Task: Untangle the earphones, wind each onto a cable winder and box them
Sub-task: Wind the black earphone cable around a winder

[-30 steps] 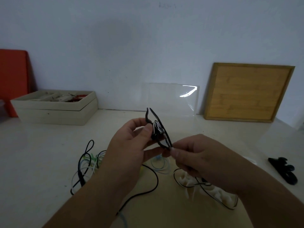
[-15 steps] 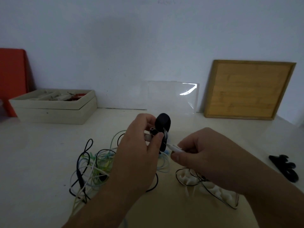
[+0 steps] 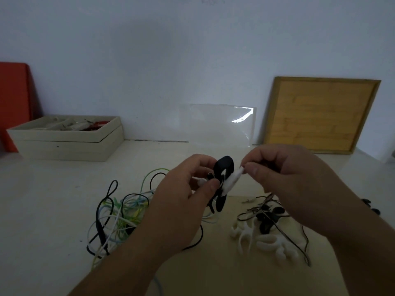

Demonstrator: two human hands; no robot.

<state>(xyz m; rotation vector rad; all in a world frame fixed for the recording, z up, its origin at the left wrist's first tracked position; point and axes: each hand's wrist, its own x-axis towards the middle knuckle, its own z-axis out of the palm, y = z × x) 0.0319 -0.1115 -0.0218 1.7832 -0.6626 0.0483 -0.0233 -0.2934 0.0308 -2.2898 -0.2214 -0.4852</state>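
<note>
Head view, from the left: an orange board [image 3: 12,103] leans on the wall, and beside it a pale box [image 3: 64,149] stands open on the table [image 3: 42,199], with small items in its compartments that are too dim to tell apart. Nearer, a tangle of earphone cables [image 3: 119,214] in black, white, green and pale blue lies loose on the tabletop. The left hand [image 3: 181,201] is raised above it, thumb and fingers curled round a black cable winder [image 3: 223,167] held upright. A white earphone piece [image 3: 232,181] crosses the winder at a slant. The right hand [image 3: 295,184] pinches its upper end between thumb and forefinger, the other fingers curled. A clear plastic sheet [image 3: 222,124] rests against the wall behind the hands. Below the right hand, white cable winders [image 3: 267,242] lie on the table under a thin black earphone cord [image 3: 269,216]. A wooden board [image 3: 320,114] leans on the wall at right.
</note>
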